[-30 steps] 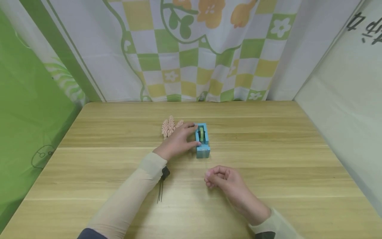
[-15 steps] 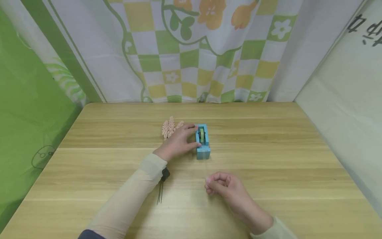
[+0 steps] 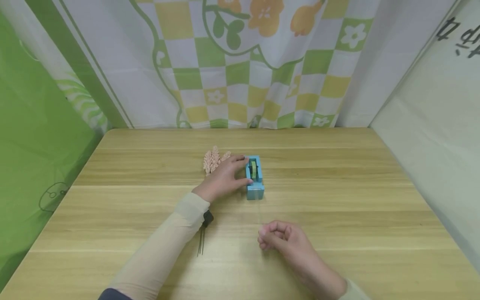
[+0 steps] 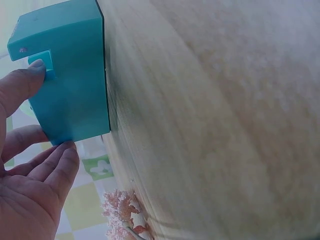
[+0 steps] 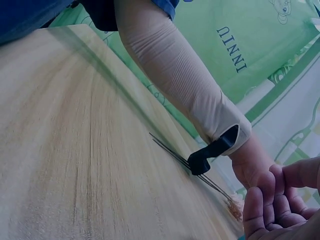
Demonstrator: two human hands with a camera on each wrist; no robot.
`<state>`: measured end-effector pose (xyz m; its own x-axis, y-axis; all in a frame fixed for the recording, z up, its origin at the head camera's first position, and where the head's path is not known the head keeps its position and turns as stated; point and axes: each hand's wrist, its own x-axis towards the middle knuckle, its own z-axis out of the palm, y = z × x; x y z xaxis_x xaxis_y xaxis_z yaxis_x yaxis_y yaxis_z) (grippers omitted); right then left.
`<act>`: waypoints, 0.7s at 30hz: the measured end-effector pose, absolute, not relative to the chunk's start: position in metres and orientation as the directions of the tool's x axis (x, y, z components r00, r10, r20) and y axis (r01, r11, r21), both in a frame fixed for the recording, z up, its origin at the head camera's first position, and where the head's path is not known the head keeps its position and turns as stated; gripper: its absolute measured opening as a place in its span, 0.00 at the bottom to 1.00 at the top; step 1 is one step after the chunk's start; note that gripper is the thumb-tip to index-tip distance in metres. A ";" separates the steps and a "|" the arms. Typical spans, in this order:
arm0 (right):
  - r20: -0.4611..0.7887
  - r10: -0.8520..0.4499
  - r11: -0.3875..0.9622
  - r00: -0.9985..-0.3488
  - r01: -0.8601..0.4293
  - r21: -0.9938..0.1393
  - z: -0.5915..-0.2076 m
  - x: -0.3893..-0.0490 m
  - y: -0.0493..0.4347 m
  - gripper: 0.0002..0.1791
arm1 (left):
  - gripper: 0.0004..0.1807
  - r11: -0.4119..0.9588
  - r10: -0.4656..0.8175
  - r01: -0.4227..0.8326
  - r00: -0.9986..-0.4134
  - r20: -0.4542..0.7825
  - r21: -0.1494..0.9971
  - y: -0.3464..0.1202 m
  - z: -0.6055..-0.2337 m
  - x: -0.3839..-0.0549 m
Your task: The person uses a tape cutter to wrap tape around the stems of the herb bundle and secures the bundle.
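Note:
A blue tape dispenser (image 3: 255,192) stands on the table, with a greenish tape roll (image 3: 253,170) in its slot. My left hand (image 3: 222,177) grips its left side, thumb towards the front and fingers at the back. In the left wrist view the thumb lies on a small ledge of the dispenser (image 4: 75,85). Nearer to me, my right hand (image 3: 288,246) pinches the end of clear tape between thumb and forefinger. The strip of tape (image 3: 258,213) is faint and runs from the dispenser's front to those fingertips. The right wrist view shows the right hand's fingers (image 5: 255,210) curled.
Pink dried-flower-like sprigs (image 3: 213,160) lie left of the dispenser, partly behind my left hand. Their thin dark stems (image 3: 201,241) stick out below the left forearm. A curtain (image 3: 240,83) hangs at the wooden table's (image 3: 356,187) far edge.
My right hand has drawn back towards me, lengthening the strip of tape from the dispenser. The left hand and the tape dispenser have stayed in place.

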<state>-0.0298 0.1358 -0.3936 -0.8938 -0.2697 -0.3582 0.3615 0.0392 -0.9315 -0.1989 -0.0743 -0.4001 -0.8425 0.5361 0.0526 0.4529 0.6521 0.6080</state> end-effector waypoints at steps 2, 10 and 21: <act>-0.356 -0.279 0.034 -0.892 0.361 -0.932 -0.393 -0.029 0.136 0.14 | 0.40 0.654 0.534 0.450 -0.844 0.050 0.609 -0.074 -0.400 -0.199; -0.346 -0.284 0.017 -0.894 0.356 -0.934 -0.393 -0.028 0.135 0.15 | 0.41 0.653 0.530 0.445 -0.846 0.049 0.614 -0.074 -0.400 -0.198; -0.331 -0.276 -0.001 -0.902 0.345 -0.939 -0.393 -0.029 0.132 0.15 | 0.28 0.654 0.468 0.398 -0.881 0.069 0.643 -0.096 -0.381 -0.185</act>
<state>-0.0292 0.1324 -0.3926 -0.9022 -0.2761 -0.3314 0.3451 -0.0010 -0.9386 -0.1845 -0.0959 -0.3808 -0.8809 0.4682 0.0695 0.3983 0.6538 0.6433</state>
